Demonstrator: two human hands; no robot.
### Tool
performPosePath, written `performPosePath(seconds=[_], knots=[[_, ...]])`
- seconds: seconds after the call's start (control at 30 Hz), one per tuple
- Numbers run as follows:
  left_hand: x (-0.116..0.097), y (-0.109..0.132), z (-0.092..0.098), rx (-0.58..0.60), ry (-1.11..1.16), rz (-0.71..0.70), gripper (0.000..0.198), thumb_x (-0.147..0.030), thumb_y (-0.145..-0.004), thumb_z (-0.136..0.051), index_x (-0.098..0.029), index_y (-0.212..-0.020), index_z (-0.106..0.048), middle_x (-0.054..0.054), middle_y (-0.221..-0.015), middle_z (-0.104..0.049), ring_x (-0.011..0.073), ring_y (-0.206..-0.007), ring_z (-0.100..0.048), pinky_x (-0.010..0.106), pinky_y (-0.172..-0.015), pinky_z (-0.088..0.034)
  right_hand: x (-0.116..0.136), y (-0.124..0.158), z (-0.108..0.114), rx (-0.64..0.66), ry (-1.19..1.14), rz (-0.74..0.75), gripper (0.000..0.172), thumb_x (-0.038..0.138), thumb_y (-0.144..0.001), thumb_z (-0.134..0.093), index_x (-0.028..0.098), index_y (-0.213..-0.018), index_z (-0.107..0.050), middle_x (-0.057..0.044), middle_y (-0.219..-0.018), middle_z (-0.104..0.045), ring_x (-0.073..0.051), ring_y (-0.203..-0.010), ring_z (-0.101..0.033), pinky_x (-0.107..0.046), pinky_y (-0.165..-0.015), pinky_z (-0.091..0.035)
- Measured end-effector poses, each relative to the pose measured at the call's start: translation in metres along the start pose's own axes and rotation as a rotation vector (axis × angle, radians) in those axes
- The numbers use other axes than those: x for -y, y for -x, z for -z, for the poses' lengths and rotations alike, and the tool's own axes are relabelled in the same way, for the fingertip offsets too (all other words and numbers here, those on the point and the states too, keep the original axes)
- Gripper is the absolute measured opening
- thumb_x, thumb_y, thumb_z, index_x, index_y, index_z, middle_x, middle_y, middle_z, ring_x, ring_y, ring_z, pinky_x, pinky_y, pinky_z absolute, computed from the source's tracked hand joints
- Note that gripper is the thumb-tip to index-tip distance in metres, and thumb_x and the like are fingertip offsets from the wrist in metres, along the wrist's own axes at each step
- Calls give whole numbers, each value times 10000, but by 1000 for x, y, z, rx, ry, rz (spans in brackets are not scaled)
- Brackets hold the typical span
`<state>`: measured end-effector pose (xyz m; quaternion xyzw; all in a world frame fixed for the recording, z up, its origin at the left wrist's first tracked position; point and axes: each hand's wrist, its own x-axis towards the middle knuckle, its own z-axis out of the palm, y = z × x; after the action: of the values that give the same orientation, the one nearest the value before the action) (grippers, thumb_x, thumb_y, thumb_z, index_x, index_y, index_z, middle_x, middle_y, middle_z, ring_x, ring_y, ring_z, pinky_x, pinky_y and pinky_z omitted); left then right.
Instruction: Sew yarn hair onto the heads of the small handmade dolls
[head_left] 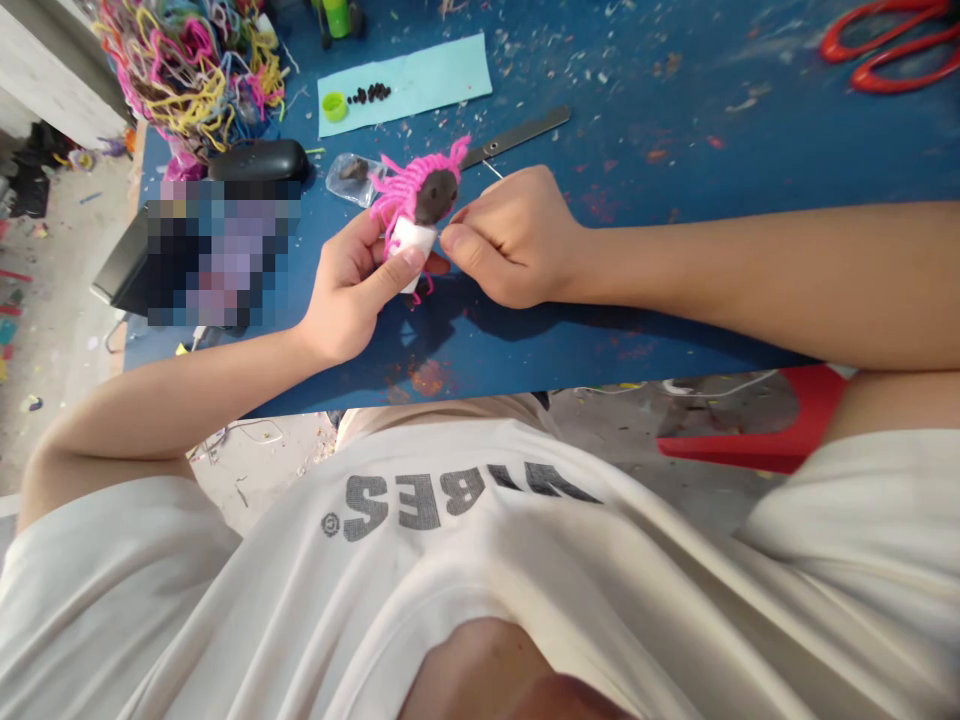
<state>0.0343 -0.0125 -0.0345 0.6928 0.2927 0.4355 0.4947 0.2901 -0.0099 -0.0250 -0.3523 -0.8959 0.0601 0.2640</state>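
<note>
My left hand [358, 280] is closed around a small doll [436, 195], thumb pressed on its white body. The doll has a dark round head with small dents in it, bright pink yarn hair and pink strands hanging by its body. Close beside the doll, my right hand [517, 240] is curled in a fist around a thin light-coloured stick [492, 171]. One end of the stick shows above the knuckles. Its other end seems to reach toward the doll's neck, but fingers hide most of it.
Behind the hands lie a flat metal blade [525, 133], a clear plastic bag [352, 178] and a light-blue strip [442, 80] bearing black beads and a green cap [334, 106]. Tangled yarn [202, 70], a black case [259, 160] and a blurred-out device are left; red-handled scissors [892, 45] far right.
</note>
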Motion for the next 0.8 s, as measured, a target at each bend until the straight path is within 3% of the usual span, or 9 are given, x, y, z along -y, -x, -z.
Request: performPosePath(seconds=[0.13,0.23,0.47,0.57,0.8], knots=[[1,0,-1,-23,18,-44,574,-863,-1070,-839,-296,-1158,-828,33,-939,-830,260,-830,-813,426,-709,-682,3,-2,5,1,7,18,804,547,-1333,-242,220,-758,-699,-68,-739,-700,-198,-727,-641,-400,-748,-482],[-1,0,-2,-24,43,-64,544,-824,-1068,-867,-283,-1114,-835,33,-909,-831,240,-778,-787,402,-666,-644,6,-3,7,-19,-16,29,770,464,-1331,-286,202,-796,-774,-73,-763,-743,-197,-699,-630,-409,-718,-439],[-2,1,3,29,2,11,658,-912,-1028,-856,-283,-1218,-826,50,-1006,-834,373,-1118,-937,424,-777,-744,9,-4,6,-43,-58,15,715,425,-1301,-358,199,-838,-853,-61,-712,-729,-197,-660,-610,-412,-678,-358],[-1,1,3,31,12,9,641,-886,-1037,-863,-277,-1234,-834,55,-1012,-847,373,-1092,-944,423,-770,-745,10,-5,5,-56,-63,2,733,432,-1299,-344,198,-823,-849,-59,-690,-709,-195,-635,-574,-419,-673,-313],[1,0,2,25,-5,15,647,-902,-1030,-846,-280,-1211,-830,41,-963,-859,312,-942,-903,404,-730,-692,5,-4,3,-59,-77,52,755,453,-1326,-331,184,-851,-852,-60,-719,-730,-195,-668,-627,-403,-690,-365]])
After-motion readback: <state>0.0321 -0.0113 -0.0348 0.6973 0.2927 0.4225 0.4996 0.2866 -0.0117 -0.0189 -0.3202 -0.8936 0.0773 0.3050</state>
